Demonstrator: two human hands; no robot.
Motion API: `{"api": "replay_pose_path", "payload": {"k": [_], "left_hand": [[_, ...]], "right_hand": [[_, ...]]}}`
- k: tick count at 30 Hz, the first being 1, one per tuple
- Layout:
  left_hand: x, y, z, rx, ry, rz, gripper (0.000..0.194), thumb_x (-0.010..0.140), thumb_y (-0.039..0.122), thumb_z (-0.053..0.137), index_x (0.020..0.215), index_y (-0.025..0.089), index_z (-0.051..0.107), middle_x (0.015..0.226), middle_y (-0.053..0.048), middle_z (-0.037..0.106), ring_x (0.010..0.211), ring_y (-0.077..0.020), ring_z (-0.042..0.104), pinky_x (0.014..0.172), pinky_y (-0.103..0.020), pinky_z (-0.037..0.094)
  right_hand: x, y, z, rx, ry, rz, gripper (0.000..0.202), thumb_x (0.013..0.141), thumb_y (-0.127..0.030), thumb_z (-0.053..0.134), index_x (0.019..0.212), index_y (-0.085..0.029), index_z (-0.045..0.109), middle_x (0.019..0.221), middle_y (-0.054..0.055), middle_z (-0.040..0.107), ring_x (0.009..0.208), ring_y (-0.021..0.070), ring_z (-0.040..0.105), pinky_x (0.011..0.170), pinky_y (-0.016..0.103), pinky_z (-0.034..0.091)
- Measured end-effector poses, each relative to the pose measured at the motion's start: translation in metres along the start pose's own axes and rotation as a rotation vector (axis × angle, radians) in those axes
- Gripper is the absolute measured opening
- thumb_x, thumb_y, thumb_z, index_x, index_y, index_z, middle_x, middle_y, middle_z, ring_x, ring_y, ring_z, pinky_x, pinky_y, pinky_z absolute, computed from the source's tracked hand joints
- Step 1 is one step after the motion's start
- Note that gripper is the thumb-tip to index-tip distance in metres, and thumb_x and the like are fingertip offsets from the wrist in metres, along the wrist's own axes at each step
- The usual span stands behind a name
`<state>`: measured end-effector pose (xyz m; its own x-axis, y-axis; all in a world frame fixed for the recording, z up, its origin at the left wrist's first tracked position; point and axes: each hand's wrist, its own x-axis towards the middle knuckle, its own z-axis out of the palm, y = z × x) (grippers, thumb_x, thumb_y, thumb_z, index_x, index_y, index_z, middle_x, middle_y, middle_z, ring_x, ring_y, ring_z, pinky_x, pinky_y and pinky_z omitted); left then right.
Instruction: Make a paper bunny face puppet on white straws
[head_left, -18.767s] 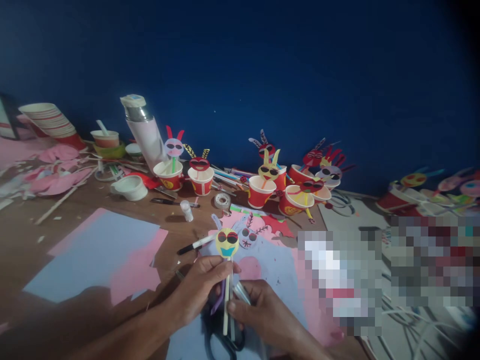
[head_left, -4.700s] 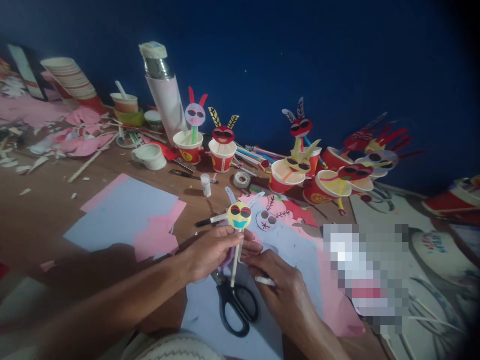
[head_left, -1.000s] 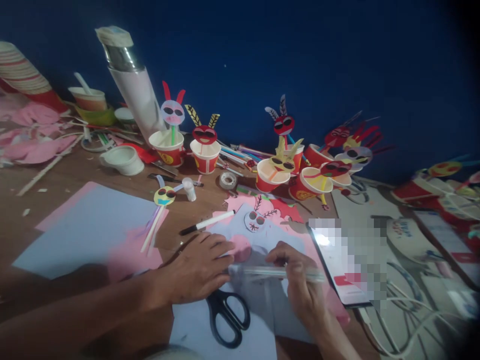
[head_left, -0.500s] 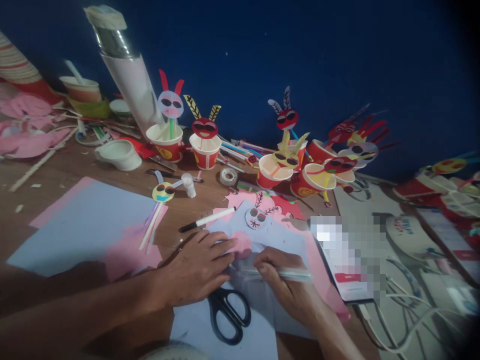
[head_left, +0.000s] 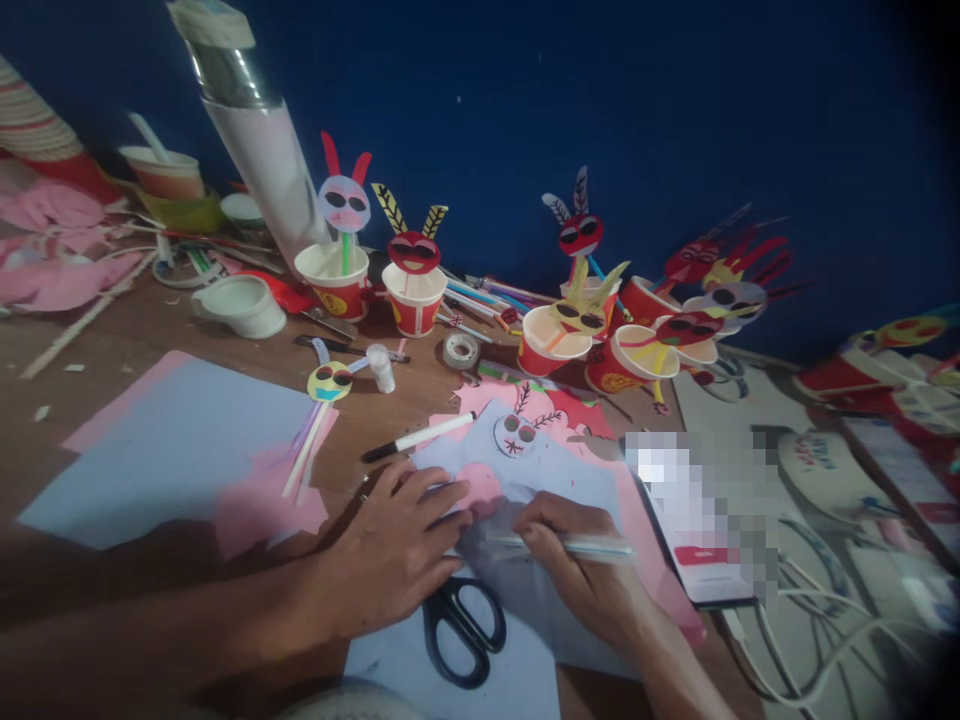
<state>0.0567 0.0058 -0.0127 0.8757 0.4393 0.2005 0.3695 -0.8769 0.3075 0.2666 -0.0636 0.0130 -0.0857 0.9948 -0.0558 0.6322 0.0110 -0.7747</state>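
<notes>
My left hand lies spread on the pale blue paper, its fingertips at the edge of a pink paper circle. In my right hand is a slim pale pen, held in a writing grip with its front end towards the left. That tip is blurred, so I cannot tell whether it touches the paper. Just beyond the circle lies a round paper face with leaf-like drawn antennae. Black-handled scissors rest below my hands, blades hidden. A white marker with a black cap lies beyond my left hand.
Red paper cups with paper faces line the back, near a tape roll. A phone with a white cable lies at right. At left are blue and pink sheets and a yellow face. A tall flask stands behind.
The view has shifted slightly. Both hands stay almost in place, my left still on the paper by the pink circle and my right still gripping the pen.
</notes>
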Motion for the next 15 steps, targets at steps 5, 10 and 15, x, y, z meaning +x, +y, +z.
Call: {"api": "replay_pose_path", "payload": {"k": [5,10,15], "left_hand": [[0.001,-0.004,-0.001,-0.001,0.001,0.002,0.024,0.086,0.031,0.049,0.106,0.021,0.057,0.116,-0.003,0.058,0.107,-0.0238,0.044,0.093,-0.044,0.029],[0.010,-0.009,-0.005,-0.018,-0.066,-0.007,0.028,0.084,0.017,0.048,0.113,0.019,0.051,0.108,-0.004,0.058,0.099,-0.0214,0.047,0.089,-0.040,0.036],[0.018,-0.017,0.000,-0.033,-0.066,0.019,0.019,0.084,0.022,0.051,0.103,0.018,0.055,0.106,-0.006,0.056,0.096,-0.0206,0.048,0.084,-0.036,0.040]], "right_hand": [[0.001,-0.001,0.000,-0.002,0.005,-0.001,0.030,0.089,-0.033,0.041,0.067,-0.018,0.055,0.058,-0.002,0.055,0.053,0.0101,0.047,0.051,0.022,0.035],[0.000,-0.002,0.000,0.001,0.000,-0.004,0.031,0.089,-0.034,0.040,0.066,-0.018,0.054,0.058,-0.002,0.053,0.052,0.0099,0.046,0.050,0.022,0.034],[-0.001,0.001,0.002,0.009,0.013,0.005,0.032,0.089,-0.037,0.041,0.065,-0.018,0.051,0.057,-0.003,0.050,0.052,0.0096,0.044,0.051,0.022,0.032]]}}
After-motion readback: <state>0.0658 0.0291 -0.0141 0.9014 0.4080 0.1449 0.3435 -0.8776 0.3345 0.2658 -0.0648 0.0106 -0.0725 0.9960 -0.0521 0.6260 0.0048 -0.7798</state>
